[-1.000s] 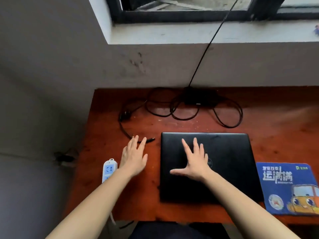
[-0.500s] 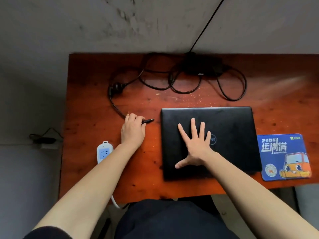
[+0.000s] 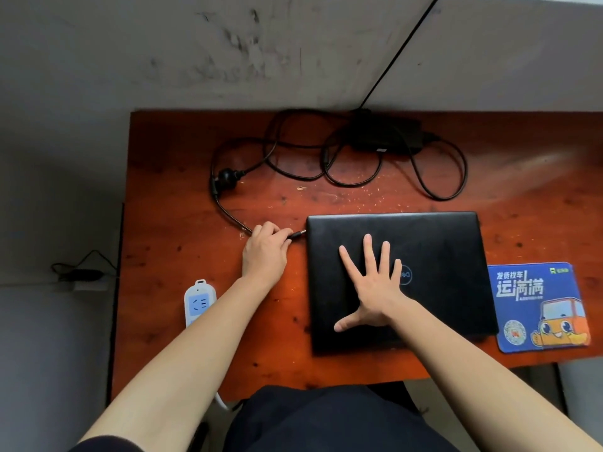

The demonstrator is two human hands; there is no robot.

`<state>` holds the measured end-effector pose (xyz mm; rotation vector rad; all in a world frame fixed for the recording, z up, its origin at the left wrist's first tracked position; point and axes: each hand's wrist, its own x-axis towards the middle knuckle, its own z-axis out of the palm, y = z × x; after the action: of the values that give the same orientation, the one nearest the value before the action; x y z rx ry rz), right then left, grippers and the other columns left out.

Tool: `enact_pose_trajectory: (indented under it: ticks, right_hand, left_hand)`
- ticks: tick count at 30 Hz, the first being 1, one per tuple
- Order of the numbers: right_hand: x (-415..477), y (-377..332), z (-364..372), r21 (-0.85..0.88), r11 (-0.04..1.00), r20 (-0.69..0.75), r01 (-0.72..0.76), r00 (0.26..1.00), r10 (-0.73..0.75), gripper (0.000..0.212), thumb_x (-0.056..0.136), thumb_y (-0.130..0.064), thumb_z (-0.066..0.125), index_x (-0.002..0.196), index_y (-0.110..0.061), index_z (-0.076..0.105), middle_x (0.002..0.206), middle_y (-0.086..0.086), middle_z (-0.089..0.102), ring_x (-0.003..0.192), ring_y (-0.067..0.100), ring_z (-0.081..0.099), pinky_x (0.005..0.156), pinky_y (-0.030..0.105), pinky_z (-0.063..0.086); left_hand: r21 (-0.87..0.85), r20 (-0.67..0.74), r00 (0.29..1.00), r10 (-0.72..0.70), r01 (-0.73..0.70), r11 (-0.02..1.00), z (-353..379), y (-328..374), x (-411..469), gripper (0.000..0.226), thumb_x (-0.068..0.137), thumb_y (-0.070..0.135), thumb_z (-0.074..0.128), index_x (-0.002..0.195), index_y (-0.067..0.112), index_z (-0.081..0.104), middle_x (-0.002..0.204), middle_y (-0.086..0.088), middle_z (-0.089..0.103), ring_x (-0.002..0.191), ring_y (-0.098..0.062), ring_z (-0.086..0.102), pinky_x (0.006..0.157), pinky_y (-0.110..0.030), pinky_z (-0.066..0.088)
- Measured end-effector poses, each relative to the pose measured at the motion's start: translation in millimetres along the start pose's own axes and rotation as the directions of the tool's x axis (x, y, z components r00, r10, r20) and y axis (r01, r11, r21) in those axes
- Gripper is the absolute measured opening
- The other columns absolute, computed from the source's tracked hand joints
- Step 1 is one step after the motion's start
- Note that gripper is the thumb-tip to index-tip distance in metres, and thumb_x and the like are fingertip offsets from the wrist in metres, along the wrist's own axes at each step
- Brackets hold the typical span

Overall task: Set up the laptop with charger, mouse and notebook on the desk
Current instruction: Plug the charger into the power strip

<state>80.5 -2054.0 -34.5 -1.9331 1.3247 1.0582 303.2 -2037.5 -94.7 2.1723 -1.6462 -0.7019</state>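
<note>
At laptop (image 3: 447, 298) left edge, charger plug (image 3: 297, 234) is pinched by left hand (image 3: 264, 254); lid (image 3: 430, 243) is braced for insertion under flat right hand (image 3: 375, 288)

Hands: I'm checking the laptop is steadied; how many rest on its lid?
1. The right hand lies flat on the laptop lid; the left hand, beside it, holds the charger plug.
</note>
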Motion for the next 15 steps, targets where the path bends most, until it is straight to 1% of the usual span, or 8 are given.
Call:
enact_pose_trajectory:
  ticks: [4, 7, 9, 12, 15]
  right_hand:
    - [1, 1, -1, 0.000, 1.000, 0.007, 0.002, 1.000, -0.002, 0.156, 0.049, -0.086, 0.073, 0.139, -0.039, -0.046, 0.137, 0.014, -0.062, 0.129, 0.051, -0.049, 0.114, 0.071, -0.011]
    - [1, 1, -2, 0.003, 1.000, 0.018, 0.005, 1.000, -0.005, 0.156, 0.050, -0.086, 0.073, 0.139, -0.039, -0.047, 0.136, 0.014, -0.063, 0.128, 0.051, -0.050, 0.113, 0.071, -0.012]
    - [1, 1, -2, 0.002, 1.000, 0.022, 0.005, 1.000, -0.005, 0.156, 0.050, -0.086, 0.072, 0.138, -0.039, -0.047, 0.136, 0.014, -0.063, 0.128, 0.051, -0.050, 0.113, 0.071, -0.012]
    - [1, 1, -2, 0.005, 1.000, 0.026, 0.006, 1.000, -0.006, 0.156, 0.049, -0.087, 0.072, 0.138, -0.039, -0.047, 0.136, 0.014, -0.064, 0.128, 0.051, -0.050, 0.112, 0.071, -0.012]
    - [2, 2, -2, 0.009, 1.000, 0.030, 0.010, 0.999, -0.011, 0.156, 0.049, -0.087, 0.072, 0.137, -0.039, -0.048, 0.135, 0.014, -0.064, 0.127, 0.051, -0.051, 0.112, 0.072, -0.014]
  left_hand:
    - [-0.021, -0.016, 0.996, 0.085, -0.086, 0.996, -3, -7, 3, 0.022, 0.093, 0.021, 0.066, 0.113, 0.020, 0.073, 0.095, 0.001, 0.060, 0.088, -0.020, 0.052, 0.070, -0.034, 0.047]
    - [0.027, -0.021, 0.980, 0.198, -0.197, 0.980, -7, -11, 11, 0.019, 0.089, 0.016, 0.071, 0.107, 0.017, 0.075, 0.092, -0.001, 0.062, 0.083, -0.023, 0.054, 0.063, -0.032, 0.044]
    - [0.078, -0.012, 0.960, 0.279, -0.278, 0.958, -10, -11, 17, 0.017, 0.087, 0.014, 0.073, 0.104, 0.014, 0.076, 0.090, -0.003, 0.063, 0.080, -0.025, 0.055, 0.058, -0.031, 0.044]
    - [0.134, 0.010, 0.927, 0.376, -0.374, 0.918, -11, -11, 25, 0.017, 0.087, 0.013, 0.072, 0.104, 0.012, 0.076, 0.091, -0.004, 0.063, 0.081, -0.027, 0.056, 0.055, -0.029, 0.041]
    - [0.159, 0.033, 0.907, 0.419, -0.419, 0.894, -10, -11, 32, 0.017, 0.088, 0.012, 0.071, 0.105, 0.010, 0.074, 0.092, -0.003, 0.064, 0.084, -0.027, 0.056, 0.055, -0.032, 0.046]
